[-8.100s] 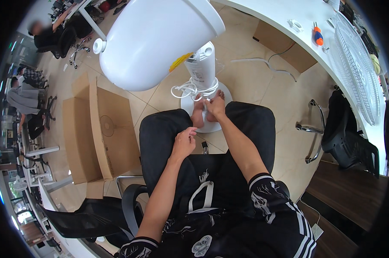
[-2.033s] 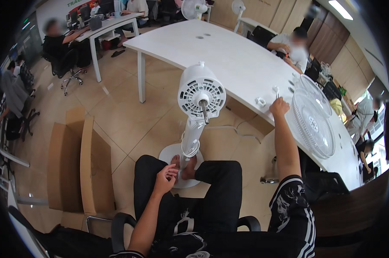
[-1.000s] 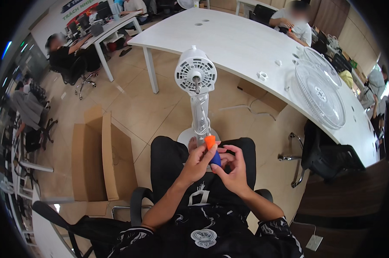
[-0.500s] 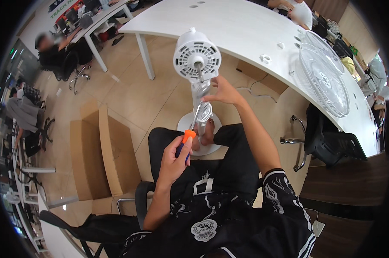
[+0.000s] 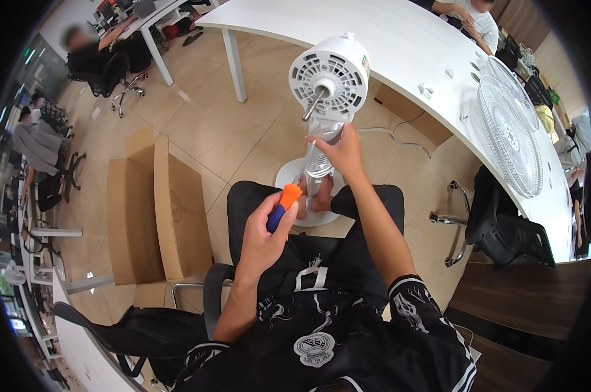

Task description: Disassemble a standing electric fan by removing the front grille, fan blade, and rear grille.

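Observation:
A white stand fan without its blades stands between my legs. Its round motor housing (image 5: 343, 81) has a slotted front and a bare metal shaft poking toward me. In my left hand (image 5: 264, 228) is a screwdriver (image 5: 284, 208) with an orange and blue handle, its shank slanting up to the fan's neck (image 5: 320, 147). My right hand (image 5: 340, 151) grips that neck just below the housing, thumb close to the screwdriver's tip. What the tip meets is too small to make out. The white round base (image 5: 287, 173) rests on the floor around my bare feet.
Two fan grilles (image 5: 510, 134) lie on the white curved table (image 5: 400, 49), with small white parts (image 5: 425, 90) near its edge. An open cardboard box (image 5: 135, 222) stands on the floor at left. Office chairs (image 5: 504, 215) flank me; a person (image 5: 475, 26) sits across the table.
The fan head has shifted right in view and turned slightly, showing more of its side. My right hand has closed in around the neck. The screwdriver stays in my left hand.

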### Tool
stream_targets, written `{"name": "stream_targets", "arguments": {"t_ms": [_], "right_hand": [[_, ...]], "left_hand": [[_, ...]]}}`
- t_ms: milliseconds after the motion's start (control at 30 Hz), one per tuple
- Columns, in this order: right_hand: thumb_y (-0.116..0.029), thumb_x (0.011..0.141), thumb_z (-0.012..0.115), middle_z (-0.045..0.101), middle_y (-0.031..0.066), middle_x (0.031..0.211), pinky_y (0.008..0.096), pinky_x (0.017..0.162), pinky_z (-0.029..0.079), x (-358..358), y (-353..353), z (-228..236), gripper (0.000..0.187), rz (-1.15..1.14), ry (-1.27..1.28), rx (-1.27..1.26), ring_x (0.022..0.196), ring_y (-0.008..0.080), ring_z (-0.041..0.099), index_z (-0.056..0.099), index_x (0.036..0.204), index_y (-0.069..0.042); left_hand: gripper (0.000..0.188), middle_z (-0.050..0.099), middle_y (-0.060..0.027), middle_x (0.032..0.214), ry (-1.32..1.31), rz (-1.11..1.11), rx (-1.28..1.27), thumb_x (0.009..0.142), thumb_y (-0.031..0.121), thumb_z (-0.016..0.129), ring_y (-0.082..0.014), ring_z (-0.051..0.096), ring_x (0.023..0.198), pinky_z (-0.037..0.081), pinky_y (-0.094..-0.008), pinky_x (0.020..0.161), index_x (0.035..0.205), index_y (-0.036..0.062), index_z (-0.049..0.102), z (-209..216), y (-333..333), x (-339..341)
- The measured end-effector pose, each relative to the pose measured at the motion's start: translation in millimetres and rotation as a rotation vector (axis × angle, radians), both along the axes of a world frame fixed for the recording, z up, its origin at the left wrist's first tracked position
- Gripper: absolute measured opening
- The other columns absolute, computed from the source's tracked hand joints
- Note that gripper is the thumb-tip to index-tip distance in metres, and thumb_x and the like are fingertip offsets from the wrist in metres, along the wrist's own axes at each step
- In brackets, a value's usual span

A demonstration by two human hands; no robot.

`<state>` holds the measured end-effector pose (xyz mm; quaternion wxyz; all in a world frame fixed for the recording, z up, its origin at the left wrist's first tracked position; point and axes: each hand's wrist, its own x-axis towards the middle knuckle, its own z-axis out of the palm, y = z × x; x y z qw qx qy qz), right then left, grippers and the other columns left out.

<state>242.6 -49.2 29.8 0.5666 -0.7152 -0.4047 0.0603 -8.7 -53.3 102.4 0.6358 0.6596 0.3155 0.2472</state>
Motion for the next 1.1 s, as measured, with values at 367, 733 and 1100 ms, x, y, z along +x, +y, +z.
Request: {"name": "stream_targets", "arguments": {"t_ms": [367, 733, 1100], "right_hand": [[-0.020, 0.066, 0.087, 0.065, 0.0197, 0.110, 0.0409, 0.085, 0.051, -4, 3, -2, 0.070, 0.020, 0.075, 0.023, 0.102, 0.0333, 0.065, 0.050, 0.121, 0.001], [-0.014, 0.069, 0.086, 0.068, 0.0185, 0.096, 0.0360, 0.074, 0.054, -1, 5, -8, 0.053, -0.009, -0.026, 0.071, 0.089, 0.0256, 0.069, 0.053, 0.106, 0.005], [-0.021, 0.066, 0.087, 0.065, 0.0203, 0.108, 0.0416, 0.085, 0.050, -3, 3, -3, 0.070, 0.016, 0.079, 0.021, 0.101, 0.0354, 0.065, 0.050, 0.121, 0.001]], "left_hand": [[0.031, 0.066, -0.0112, 0.081, 0.005, 0.268, 0.541, 0.087, 0.019, 0.072, -0.0129, 0.060, 0.072, 0.049, -0.0282, 0.068, 0.106, -0.0042, 0.064, 26, 11, 41], [0.031, 0.067, -0.0191, 0.092, 0.041, 0.300, 0.759, 0.083, 0.014, 0.072, -0.0341, 0.067, 0.078, 0.053, -0.0389, 0.069, 0.109, -0.0010, 0.064, 27, 19, 45], [0.038, 0.058, -0.0118, 0.089, 0.125, 0.344, 0.917, 0.078, 0.008, 0.074, -0.0283, 0.062, 0.075, 0.051, -0.0375, 0.067, 0.116, 0.0079, 0.068, 35, 24, 37]]}}
